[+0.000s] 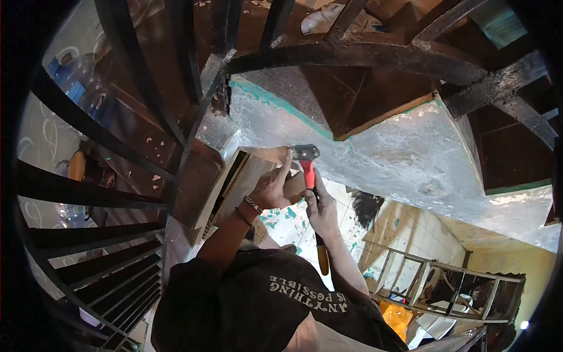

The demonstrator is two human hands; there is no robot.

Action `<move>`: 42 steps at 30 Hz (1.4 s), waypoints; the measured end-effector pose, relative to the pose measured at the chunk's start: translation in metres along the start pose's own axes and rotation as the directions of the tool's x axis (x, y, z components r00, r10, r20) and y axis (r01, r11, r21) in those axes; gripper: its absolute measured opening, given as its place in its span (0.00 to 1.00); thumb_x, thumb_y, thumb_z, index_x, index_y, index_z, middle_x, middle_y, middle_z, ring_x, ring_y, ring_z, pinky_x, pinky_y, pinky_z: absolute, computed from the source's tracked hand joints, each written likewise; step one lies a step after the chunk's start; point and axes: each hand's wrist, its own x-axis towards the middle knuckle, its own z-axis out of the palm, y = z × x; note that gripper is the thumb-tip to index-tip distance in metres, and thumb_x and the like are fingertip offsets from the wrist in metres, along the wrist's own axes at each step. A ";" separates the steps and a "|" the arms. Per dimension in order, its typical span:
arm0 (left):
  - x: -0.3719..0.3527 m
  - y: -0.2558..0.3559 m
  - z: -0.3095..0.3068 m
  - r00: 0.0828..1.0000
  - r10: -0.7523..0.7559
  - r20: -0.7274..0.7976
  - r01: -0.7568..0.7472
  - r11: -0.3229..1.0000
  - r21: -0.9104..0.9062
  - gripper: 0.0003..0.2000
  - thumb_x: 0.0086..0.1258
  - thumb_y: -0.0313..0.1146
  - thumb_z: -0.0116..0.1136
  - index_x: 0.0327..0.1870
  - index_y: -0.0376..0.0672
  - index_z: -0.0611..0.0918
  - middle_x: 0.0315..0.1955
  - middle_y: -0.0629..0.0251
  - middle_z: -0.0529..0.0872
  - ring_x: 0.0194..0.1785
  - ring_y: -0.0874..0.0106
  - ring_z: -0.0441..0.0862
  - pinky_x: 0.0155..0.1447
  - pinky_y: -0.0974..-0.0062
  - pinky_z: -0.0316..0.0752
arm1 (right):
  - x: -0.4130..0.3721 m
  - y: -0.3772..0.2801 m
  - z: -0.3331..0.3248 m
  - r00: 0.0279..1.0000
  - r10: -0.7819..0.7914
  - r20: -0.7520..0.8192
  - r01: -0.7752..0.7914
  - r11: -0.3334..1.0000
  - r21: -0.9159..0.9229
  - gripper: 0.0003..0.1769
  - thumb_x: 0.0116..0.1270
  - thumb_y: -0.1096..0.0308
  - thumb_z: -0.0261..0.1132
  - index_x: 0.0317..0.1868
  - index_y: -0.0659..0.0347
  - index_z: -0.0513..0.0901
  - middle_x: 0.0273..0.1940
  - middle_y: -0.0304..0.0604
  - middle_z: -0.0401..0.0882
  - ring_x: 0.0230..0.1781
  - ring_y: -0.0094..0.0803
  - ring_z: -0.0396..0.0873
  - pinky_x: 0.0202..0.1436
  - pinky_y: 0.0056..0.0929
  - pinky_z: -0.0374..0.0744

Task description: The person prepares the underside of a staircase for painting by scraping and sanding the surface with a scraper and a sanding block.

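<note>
The long scraper with dark metal head and red neck (309, 175) is up at the patchy grey stair-side wall (404, 155). Your right hand (324, 213) wraps its handle, likely for control; your left hand (273, 186), fingers half spread, reaches the head, seemingly for steadying.

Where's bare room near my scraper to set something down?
The brown step, between the curved railing and the teal-edged wall, looks bare. It's crowded around the scraper, with your left hand and right hand there; flakes dot the floor below.
</note>
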 end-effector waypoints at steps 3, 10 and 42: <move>0.002 0.004 -0.009 1.000 -0.006 0.009 0.005 0.999 0.039 0.59 0.54 0.44 0.73 0.79 0.31 0.44 0.52 0.36 0.81 0.53 0.43 0.81 0.58 0.55 0.75 | 0.002 -0.004 0.004 0.999 -0.045 -0.002 0.045 0.999 -0.003 0.31 0.77 0.71 0.56 0.78 0.58 0.61 0.28 0.44 0.78 0.25 0.27 0.72 0.33 0.26 0.75; 0.003 0.007 -0.006 0.996 -0.086 0.018 0.087 0.996 -0.038 0.60 0.56 0.51 0.74 0.79 0.29 0.43 0.51 0.40 0.82 0.55 0.47 0.81 0.58 0.57 0.75 | 0.003 0.001 0.009 0.992 -0.115 -0.049 0.115 0.993 -0.014 0.30 0.77 0.70 0.56 0.78 0.60 0.61 0.27 0.39 0.77 0.25 0.23 0.72 0.34 0.23 0.75; 0.006 0.006 -0.007 0.996 -0.088 0.023 0.090 0.992 -0.086 0.59 0.55 0.47 0.72 0.80 0.34 0.42 0.60 0.36 0.77 0.60 0.42 0.78 0.62 0.55 0.73 | 0.004 -0.010 -0.006 0.999 -0.034 0.007 0.034 0.999 -0.002 0.30 0.75 0.70 0.60 0.75 0.63 0.65 0.39 0.66 0.83 0.38 0.57 0.85 0.44 0.38 0.81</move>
